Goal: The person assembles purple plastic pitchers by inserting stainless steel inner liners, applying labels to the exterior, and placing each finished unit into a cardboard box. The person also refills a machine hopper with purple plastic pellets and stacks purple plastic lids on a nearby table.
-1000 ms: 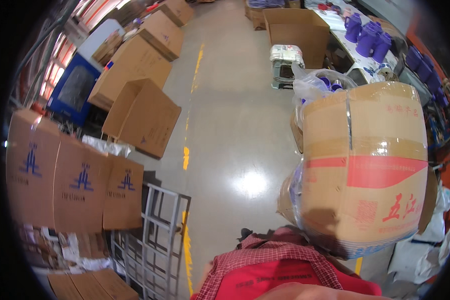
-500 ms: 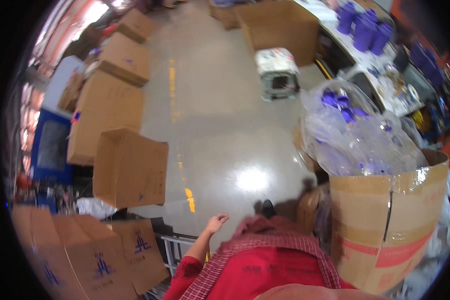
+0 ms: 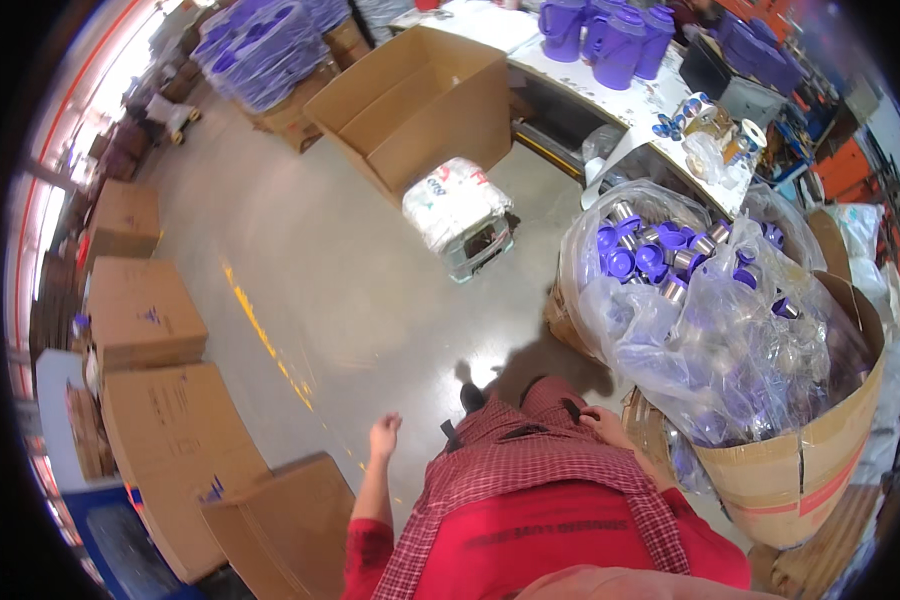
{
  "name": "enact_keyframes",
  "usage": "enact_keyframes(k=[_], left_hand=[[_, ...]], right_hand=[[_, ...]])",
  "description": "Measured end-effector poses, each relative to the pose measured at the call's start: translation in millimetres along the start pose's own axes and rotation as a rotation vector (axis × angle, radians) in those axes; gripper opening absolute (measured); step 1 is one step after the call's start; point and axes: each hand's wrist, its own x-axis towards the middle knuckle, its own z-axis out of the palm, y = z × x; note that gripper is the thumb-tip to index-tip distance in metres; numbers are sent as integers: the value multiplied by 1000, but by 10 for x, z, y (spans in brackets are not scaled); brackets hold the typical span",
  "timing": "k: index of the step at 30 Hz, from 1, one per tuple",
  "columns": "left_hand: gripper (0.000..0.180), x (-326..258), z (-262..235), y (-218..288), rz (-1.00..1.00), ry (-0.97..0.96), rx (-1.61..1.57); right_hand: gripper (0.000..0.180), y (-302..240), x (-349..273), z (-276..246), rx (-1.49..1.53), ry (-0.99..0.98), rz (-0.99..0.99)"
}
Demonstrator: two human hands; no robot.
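Note:
My left hand (image 3: 385, 437) hangs out to the left of my body over the floor, fingers loosely extended and holding nothing that I can see. Close against the right side of my checked red apron (image 3: 530, 470) is my right hand (image 3: 604, 424), its fingers loosely bent and seemingly bare. To the right of it stands a big round cardboard carton (image 3: 790, 480) lined with a clear plastic bag (image 3: 670, 350). Many purple lids or cups with metal parts (image 3: 650, 258) fill the bag's far portion. Neither hand touches the bag.
Ahead stands a small stool (image 3: 460, 215) with a white wrapped top, before a large open carton (image 3: 420, 110). A white worktable (image 3: 610, 100) holds purple jugs (image 3: 620, 50). Brown cartons (image 3: 170, 430) line the left, beside a yellow floor line (image 3: 260, 325). Purple goods (image 3: 255, 50) are stacked farther off.
My view has swung to the right and forward, so the stool and open carton appear more to the left. My right hand has come into view; my left hand remains at my side.

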Motion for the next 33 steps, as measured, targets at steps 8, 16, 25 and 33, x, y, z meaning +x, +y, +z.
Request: enact_keyframes(k=[8,16,25,33], left_hand=[[31,2881,60,2839,251,-240,9],[30,3616,652,4839,570,-632,534],[32,5399,1212,7321,713,-744,821],[36,7304,2008,9556,978,-792,1303]], right_hand=[[42,-1136,1331,-810,524,423,-36],[38,-1852,3150,-1945,682,320,-121],[37,-1475,4859,-1639,874,485,413],[32,-1664,6345,-1800,756,899,685]])
